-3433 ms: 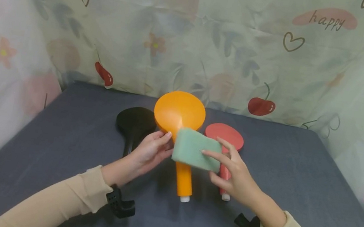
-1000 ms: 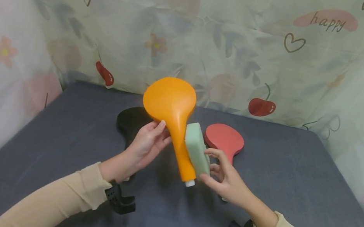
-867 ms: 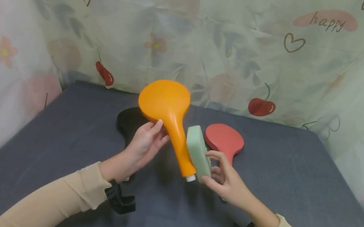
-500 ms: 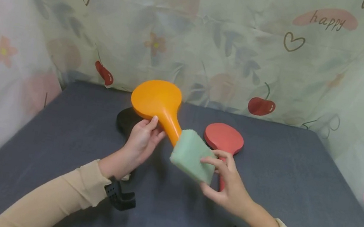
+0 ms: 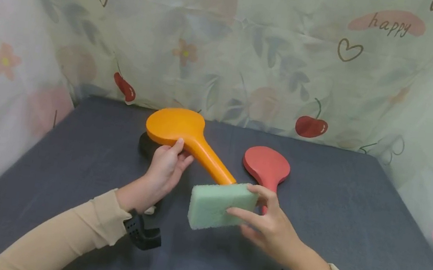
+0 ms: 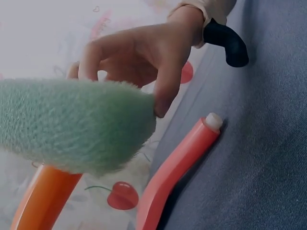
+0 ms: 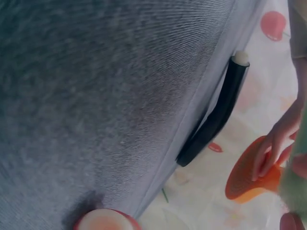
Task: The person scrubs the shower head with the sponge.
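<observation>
The glossy orange round-headed paddle is held above the dark grey-blue cloth-covered table, its head lower and farther left than half a second ago, its handle slanted more flatly. The head's lower rim is pinched by the left hand, thumb in front. The pale green block-shaped sponge is turned and shifted down from the shaft — the handle's end is now hidden behind it. The sponge's right side is gripped by the curled right hand. The work thus seems to be carried to the handle's end; how firmly the sponge is pressed cannot be told. The matte red paddle and the partly hidden black paddle are left lying untouched.
</observation>
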Available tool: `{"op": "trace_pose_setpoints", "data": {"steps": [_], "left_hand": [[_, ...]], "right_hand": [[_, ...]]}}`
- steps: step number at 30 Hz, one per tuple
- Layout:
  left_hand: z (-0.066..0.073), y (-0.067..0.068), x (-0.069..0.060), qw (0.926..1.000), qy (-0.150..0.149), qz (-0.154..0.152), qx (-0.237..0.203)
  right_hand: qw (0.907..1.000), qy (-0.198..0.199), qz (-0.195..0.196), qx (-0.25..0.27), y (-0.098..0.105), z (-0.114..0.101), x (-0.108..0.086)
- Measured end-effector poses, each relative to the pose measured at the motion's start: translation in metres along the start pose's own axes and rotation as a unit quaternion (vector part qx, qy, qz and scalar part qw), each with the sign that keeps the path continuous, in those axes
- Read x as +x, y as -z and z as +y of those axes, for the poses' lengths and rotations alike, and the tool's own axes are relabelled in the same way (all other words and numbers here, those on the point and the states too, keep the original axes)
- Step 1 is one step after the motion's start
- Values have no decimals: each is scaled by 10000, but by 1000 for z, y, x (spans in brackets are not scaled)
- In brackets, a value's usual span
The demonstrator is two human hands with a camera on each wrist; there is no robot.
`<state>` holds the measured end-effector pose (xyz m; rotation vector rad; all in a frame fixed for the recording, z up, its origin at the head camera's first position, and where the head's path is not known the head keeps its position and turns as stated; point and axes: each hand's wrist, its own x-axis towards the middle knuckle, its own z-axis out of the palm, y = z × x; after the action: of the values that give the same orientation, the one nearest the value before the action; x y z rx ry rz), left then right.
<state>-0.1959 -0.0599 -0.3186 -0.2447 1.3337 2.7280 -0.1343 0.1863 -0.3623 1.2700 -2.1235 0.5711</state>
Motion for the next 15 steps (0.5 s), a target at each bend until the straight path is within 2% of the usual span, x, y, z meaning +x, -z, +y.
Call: {"op": "trace_pose_setpoints", "data": {"steps": [4,8,12,15], "left_hand": [[1,-1,0,9999,9,43,-155],[3,-1,-1,9995,34,44,-300],[5,-1,-2,9992,75,43,-403],[4,-1,-3,9989,75,5,-456]], "right_hand": [[9993,-269,248,29,-2,3,-1],[9931,-969,534,388,-4,5,-3],[9748,-1905,777,865,-6,6,-2],[9512,-2447,682,1749,-7,5,-1]]}}
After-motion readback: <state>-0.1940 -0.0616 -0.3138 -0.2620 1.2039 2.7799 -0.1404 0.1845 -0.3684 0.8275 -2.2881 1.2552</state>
